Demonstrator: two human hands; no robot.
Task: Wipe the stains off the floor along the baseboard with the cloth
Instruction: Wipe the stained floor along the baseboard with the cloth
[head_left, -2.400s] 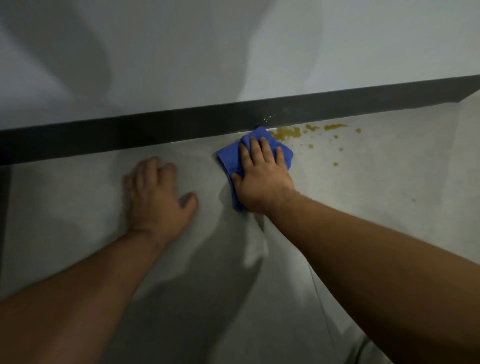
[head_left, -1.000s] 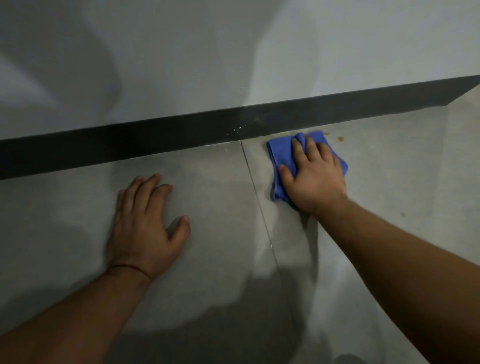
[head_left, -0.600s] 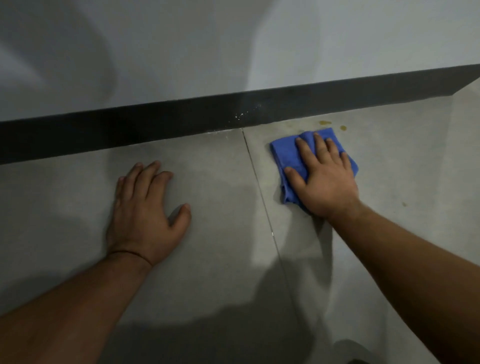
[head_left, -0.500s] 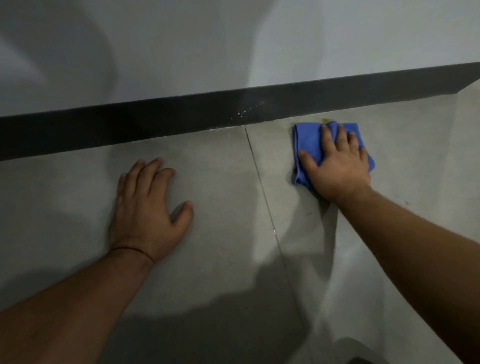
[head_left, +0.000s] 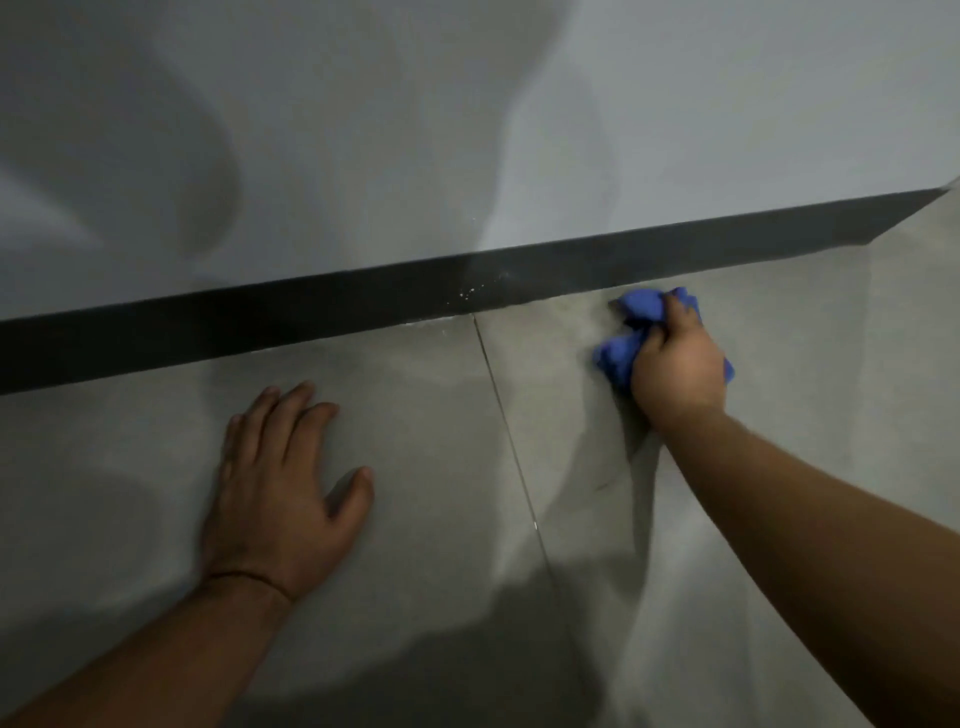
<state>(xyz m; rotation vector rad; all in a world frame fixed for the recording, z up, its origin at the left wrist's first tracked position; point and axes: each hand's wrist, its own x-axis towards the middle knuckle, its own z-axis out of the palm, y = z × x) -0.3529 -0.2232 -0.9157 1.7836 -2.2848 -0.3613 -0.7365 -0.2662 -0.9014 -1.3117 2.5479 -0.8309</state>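
Right hand (head_left: 675, 371), fingers (head_left: 675, 312) curled around the bunched blue cloth (head_left: 621, 353), pressing it to the floor (head_left: 441, 441) beside the dark baseboard (head_left: 311, 306), at 2 o'clock. Left hand (head_left: 280, 493), fingers spread flat on the floor, at 8 o'clock. White specks (head_left: 467, 293) mark the baseboard.

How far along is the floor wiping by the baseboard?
Mostly done: no yellow stains show on the floor. In hand: the right hand bunches the blue cloth beside the baseboard. Possibly left: pale specks on the baseboard.
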